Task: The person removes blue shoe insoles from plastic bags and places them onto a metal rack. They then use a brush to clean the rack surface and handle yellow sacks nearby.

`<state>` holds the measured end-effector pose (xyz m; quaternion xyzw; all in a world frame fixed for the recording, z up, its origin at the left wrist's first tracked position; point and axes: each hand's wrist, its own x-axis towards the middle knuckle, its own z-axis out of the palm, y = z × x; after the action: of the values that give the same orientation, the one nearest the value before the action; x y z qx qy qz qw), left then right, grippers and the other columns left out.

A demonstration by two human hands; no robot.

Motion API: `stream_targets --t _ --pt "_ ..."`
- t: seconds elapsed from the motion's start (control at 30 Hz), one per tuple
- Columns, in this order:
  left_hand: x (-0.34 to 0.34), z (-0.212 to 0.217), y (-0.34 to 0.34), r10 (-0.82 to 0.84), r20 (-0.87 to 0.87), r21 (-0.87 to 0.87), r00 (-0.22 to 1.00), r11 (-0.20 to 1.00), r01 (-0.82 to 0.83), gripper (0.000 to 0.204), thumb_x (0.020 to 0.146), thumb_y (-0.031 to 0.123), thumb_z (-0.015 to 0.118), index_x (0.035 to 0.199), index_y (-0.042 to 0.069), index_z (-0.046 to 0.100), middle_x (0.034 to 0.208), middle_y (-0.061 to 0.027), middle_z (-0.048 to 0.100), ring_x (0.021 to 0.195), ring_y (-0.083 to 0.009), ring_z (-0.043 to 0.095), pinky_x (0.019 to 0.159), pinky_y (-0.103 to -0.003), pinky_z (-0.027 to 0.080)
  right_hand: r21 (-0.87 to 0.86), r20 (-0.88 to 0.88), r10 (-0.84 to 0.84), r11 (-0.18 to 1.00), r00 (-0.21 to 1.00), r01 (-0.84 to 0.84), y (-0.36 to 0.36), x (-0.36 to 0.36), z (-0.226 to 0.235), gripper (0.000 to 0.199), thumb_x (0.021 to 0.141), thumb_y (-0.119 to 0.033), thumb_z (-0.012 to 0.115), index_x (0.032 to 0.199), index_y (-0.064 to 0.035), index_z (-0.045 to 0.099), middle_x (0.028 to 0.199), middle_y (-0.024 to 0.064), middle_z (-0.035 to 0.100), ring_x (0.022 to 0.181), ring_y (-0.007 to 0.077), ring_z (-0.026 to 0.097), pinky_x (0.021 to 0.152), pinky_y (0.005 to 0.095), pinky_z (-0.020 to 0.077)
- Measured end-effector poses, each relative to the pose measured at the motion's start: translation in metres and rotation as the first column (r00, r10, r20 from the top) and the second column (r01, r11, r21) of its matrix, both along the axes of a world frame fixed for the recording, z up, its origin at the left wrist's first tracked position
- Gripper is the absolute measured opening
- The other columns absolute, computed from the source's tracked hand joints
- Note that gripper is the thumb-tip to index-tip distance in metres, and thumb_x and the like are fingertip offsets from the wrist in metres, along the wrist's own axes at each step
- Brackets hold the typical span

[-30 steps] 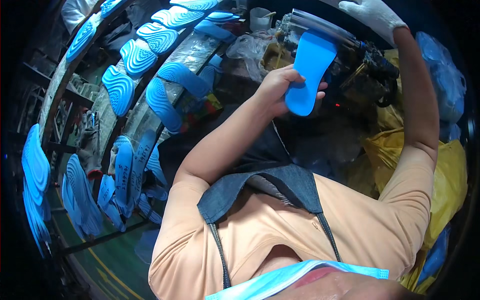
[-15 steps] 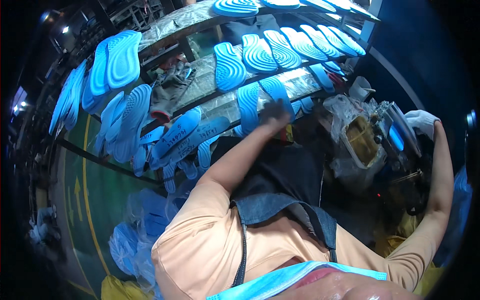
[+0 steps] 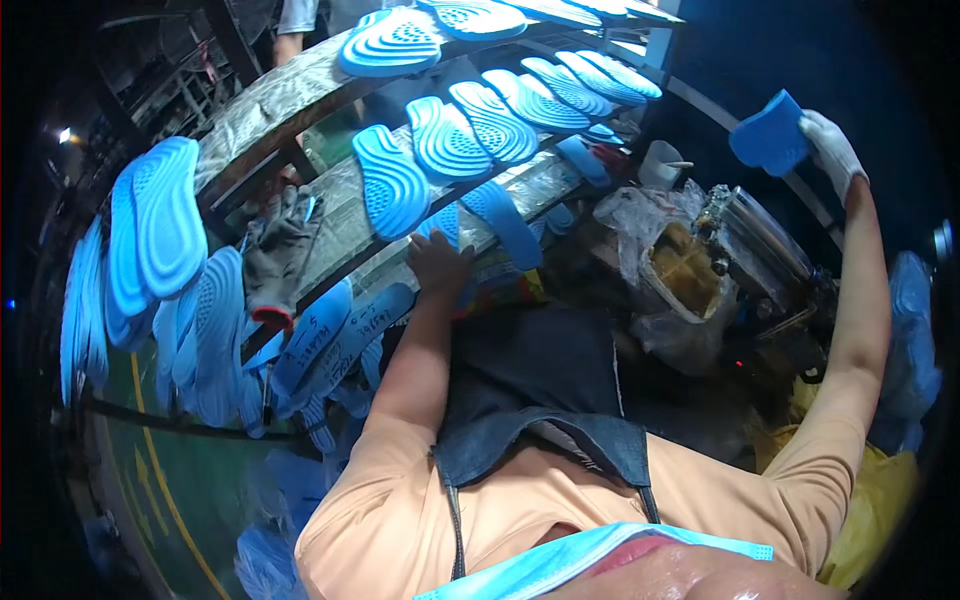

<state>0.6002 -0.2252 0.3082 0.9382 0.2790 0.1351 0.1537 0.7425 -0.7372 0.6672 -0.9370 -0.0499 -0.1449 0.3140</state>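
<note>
My right hand [image 3: 832, 150], in a white glove, is raised at the far right. It grips the edge of a blue insole [image 3: 768, 135], which is held up against the dark wall. My bare left hand [image 3: 440, 268] is at the lower shelf, its fingers closed over another blue insole [image 3: 441, 222] that it partly hides. Just right of this hand, a second insole [image 3: 503, 222] hangs over the shelf edge. Below my right hand stands a machine with a shiny metal roller [image 3: 765, 232]. Beside the roller is a plastic-lined tub [image 3: 683, 268] with yellowish-brown contents.
Rows of blue insoles [image 3: 445, 135] lie on the tiered rack. More insoles [image 3: 165, 220] hang at its left end, near a dark grey work glove [image 3: 280, 245]. A white cup [image 3: 660, 163] stands behind the tub. Another person's arm [image 3: 288, 48] shows beyond the rack.
My right hand has lifted the insole up and away from the roller. My left hand has shifted left along the shelf to another insole. The view has turned slightly.
</note>
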Motion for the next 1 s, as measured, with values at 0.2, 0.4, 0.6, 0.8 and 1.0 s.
stream_targets --t 0.2,0.4,0.6,0.8,1.0 --pt "0.005 -0.024 0.020 -0.044 0.049 0.143 0.998 0.989 0.037 0.072 0.081 0.037 0.070 0.136 -0.001 0.044 0.133 -0.0279 0.042 0.125 -0.0433 0.042 0.101 -0.055 0.038 0.274 0.010 0.160 0.949 0.987 -0.156 0.043 0.006 0.022 0.038 0.089 -0.053 0.060 0.104 -0.0186 0.063 0.079 -0.0067 0.045 0.070 0.0060 0.038 0.063 0.0237 0.0334" --pt "0.005 -0.020 0.015 -0.041 0.084 0.157 0.996 0.987 0.028 0.064 0.080 0.032 0.069 0.131 -0.001 0.049 0.130 -0.0254 0.045 0.122 -0.0418 0.045 0.098 -0.056 0.040 0.475 0.055 0.370 0.807 0.927 -0.350 0.050 0.054 0.033 0.023 0.094 -0.042 0.060 0.090 -0.0193 0.059 0.075 -0.0086 0.045 0.064 0.0031 0.038 0.056 0.0192 0.0317" --pt "0.013 -0.023 0.014 -0.006 0.088 0.226 0.996 0.974 -0.014 0.059 0.076 0.025 0.068 0.126 0.000 0.051 0.122 -0.0244 0.053 0.116 -0.0440 0.050 0.095 -0.056 0.041 0.609 0.218 0.460 0.625 0.861 -0.488 0.072 0.113 0.035 0.029 0.093 -0.043 0.063 0.098 -0.0147 0.062 0.082 -0.0058 0.054 0.070 0.0040 0.050 0.060 0.0201 0.0426" --pt "0.025 -0.024 0.019 -0.023 0.102 0.230 0.995 0.973 -0.001 0.048 0.072 0.023 0.065 0.114 0.001 0.058 0.108 -0.0254 0.062 0.104 -0.0447 0.059 0.087 -0.058 0.045 0.700 0.249 0.470 0.517 0.847 -0.493 0.103 0.158 0.041 0.024 0.094 -0.037 0.062 0.097 -0.0131 0.062 0.084 -0.0039 0.059 0.068 0.0040 0.053 0.059 0.0192 0.0451" --pt "0.020 0.002 0.012 -0.154 0.126 0.279 0.980 0.954 0.114 0.017 0.076 0.016 0.060 0.080 0.002 0.069 0.079 -0.0169 0.067 0.073 -0.0341 0.067 0.066 -0.048 0.052 0.796 0.190 0.408 0.469 0.893 -0.383 0.116 0.232 0.036 0.022 0.096 -0.033 0.059 0.096 -0.0109 0.062 0.080 -0.0030 0.065 0.065 0.0053 0.062 0.053 0.0173 0.0518"
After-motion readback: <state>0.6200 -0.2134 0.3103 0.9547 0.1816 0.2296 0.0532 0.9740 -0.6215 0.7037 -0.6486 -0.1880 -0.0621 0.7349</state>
